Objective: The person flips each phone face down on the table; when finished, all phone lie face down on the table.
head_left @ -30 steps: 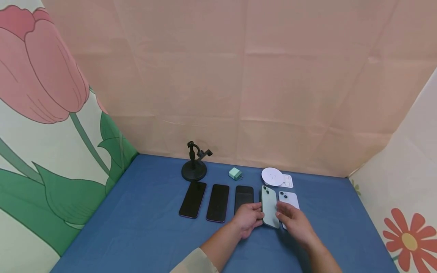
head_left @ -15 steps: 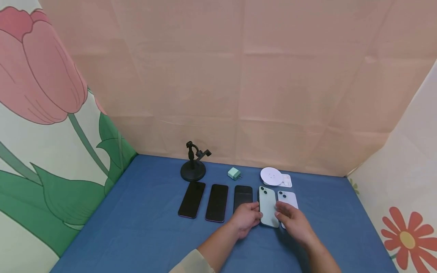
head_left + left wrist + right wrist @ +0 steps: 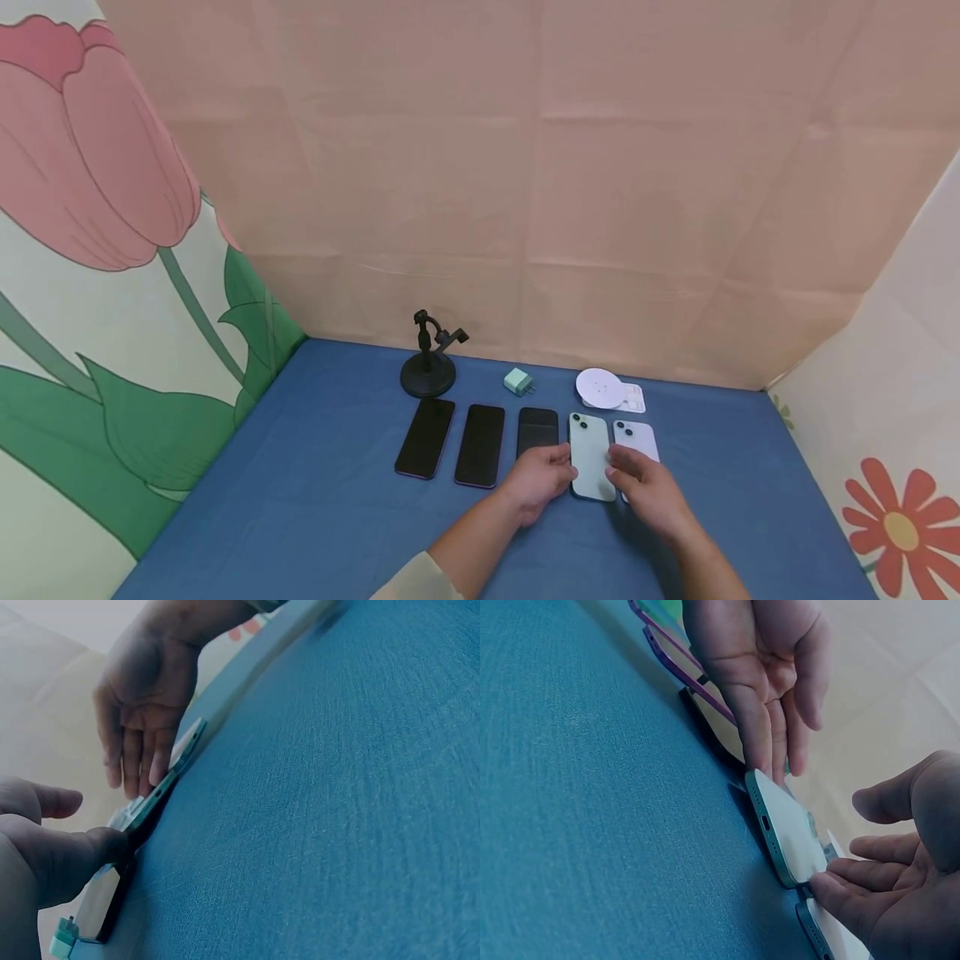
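Observation:
A pale green phone [image 3: 589,454] lies back up on the blue cloth, its twin cameras at the far left corner. My left hand [image 3: 538,483] touches its left long edge with extended fingertips; in the right wrist view the left thumb stands clear. On the other side, my right hand [image 3: 651,492] has its fingers loosely extended by the phone's right edge, palm facing inward. Part of a lilac phone [image 3: 637,437] shows beyond the right hand, which covers its lower part. In the right wrist view, a dark shadow lies under the green phone's left corner [image 3: 754,778].
Left of the hands lie a dark phone-shaped item [image 3: 537,427], partly hidden, and two black-screened phones [image 3: 480,446]. Behind them stand a black round-based stand [image 3: 427,373], a mint charger plug [image 3: 518,382] and a white disc [image 3: 599,389] on a white plate. Fabric walls border the table.
The green phone's raised left edge has come down, and the phone now looks flatter. My left hand has shifted slightly left with it; the right hand has stayed nearly still.

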Demonstrator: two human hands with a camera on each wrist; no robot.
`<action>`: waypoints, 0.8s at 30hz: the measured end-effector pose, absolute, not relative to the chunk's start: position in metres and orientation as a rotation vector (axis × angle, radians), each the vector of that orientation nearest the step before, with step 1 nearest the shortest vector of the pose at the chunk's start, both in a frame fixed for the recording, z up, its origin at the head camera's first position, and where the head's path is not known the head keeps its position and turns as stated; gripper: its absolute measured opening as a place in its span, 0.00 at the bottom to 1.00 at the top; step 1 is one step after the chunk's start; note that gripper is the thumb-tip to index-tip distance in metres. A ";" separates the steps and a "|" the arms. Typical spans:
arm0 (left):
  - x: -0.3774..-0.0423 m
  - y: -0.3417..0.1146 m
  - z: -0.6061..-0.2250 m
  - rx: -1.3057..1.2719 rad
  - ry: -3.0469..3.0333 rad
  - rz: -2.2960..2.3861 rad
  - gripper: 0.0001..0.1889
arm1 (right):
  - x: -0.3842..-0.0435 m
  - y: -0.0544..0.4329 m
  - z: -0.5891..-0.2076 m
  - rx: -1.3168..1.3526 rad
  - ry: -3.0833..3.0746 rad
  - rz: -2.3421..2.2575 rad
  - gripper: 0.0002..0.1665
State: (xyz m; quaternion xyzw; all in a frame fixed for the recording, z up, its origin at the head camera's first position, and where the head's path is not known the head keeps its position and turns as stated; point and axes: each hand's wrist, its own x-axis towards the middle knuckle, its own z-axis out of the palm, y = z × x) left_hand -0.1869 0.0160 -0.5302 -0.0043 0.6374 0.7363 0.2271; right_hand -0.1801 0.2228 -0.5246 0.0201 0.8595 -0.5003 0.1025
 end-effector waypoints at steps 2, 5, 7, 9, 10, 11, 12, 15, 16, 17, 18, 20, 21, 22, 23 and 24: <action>-0.187 0.015 -0.530 -0.011 1.751 2.029 0.28 | -0.181 0.223 -0.525 0.059 2.542 -1.467 0.29; -0.188 0.014 -0.530 -0.015 1.732 2.030 0.28 | -0.181 0.222 -0.525 0.060 2.546 -1.459 0.29; -0.188 0.013 -0.530 -0.020 1.709 2.033 0.28 | -0.181 0.222 -0.524 0.061 2.550 -1.449 0.29; -0.188 0.013 -0.529 -0.026 1.681 2.042 0.28 | -0.180 0.222 -0.524 0.066 2.553 -1.444 0.29; -0.188 0.013 -0.529 -0.028 1.670 2.045 0.28 | -0.179 0.222 -0.524 0.070 2.553 -1.439 0.29; -0.187 0.013 -0.529 -0.029 1.660 2.048 0.28 | -0.178 0.222 -0.524 0.069 2.554 -1.435 0.29; -0.187 0.013 -0.529 -0.028 1.652 2.051 0.28 | -0.178 0.222 -0.524 0.074 2.553 -1.433 0.29; -0.186 0.012 -0.527 -0.033 1.646 2.051 0.28 | -0.178 0.222 -0.524 0.068 2.553 -1.431 0.29; -0.187 0.012 -0.527 -0.035 1.649 2.047 0.28 | -0.178 0.221 -0.524 0.070 2.552 -1.430 0.29; -0.187 0.011 -0.526 -0.036 1.650 2.043 0.28 | -0.178 0.221 -0.524 0.071 2.551 -1.428 0.29; -0.188 0.011 -0.526 -0.040 1.651 2.040 0.28 | -0.178 0.221 -0.524 0.072 2.551 -1.425 0.29; -0.189 0.011 -0.526 -0.050 1.647 2.040 0.29 | -0.178 0.221 -0.524 0.074 2.551 -1.419 0.29; -0.190 0.011 -0.526 -0.046 1.653 2.035 0.29 | -0.178 0.220 -0.524 0.078 2.550 -1.417 0.30; -0.190 0.010 -0.526 -0.048 1.655 2.032 0.29 | -0.178 0.220 -0.523 0.078 2.550 -1.417 0.30; -0.190 0.010 -0.526 -0.048 1.655 2.032 0.29 | -0.178 0.220 -0.523 0.074 2.550 -1.419 0.30; -0.191 0.010 -0.527 -0.054 1.650 2.035 0.29 | -0.179 0.220 -0.523 0.071 2.550 -1.421 0.29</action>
